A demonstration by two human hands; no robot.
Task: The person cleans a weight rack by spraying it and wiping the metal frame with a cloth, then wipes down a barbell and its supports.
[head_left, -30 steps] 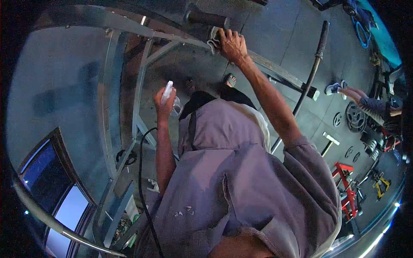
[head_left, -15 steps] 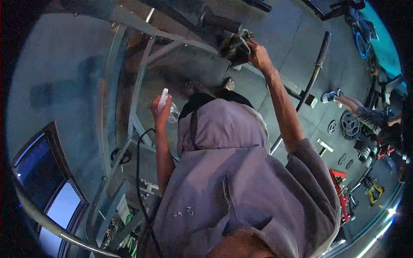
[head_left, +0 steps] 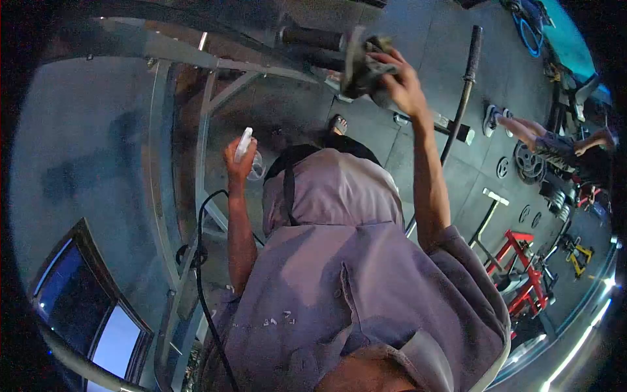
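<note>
My left hand [head_left: 236, 161] is wrapped around a spray bottle with a white trigger head [head_left: 243, 144] and a clear body that shows beside the wrist. Stretched out ahead, my right hand [head_left: 406, 85] grips a crumpled dark cloth [head_left: 367, 70], which hangs in folds past the fingers. The cloth is close beside a black cylindrical pad [head_left: 312, 38] on a machine and overlaps its end in this view.
A grey metal frame [head_left: 204, 130] stands to the left, with a black cable [head_left: 200, 274] near my left arm. A long bar [head_left: 465, 98] slants on the right. Farther right are a person's legs [head_left: 522, 127], weight plates [head_left: 529, 162] and a red rack [head_left: 516, 251].
My right hand and the cloth have shifted slightly, and the cloth has turned and spread. The left hand keeps its grip on the spray bottle. The whole view has tilted a little.
</note>
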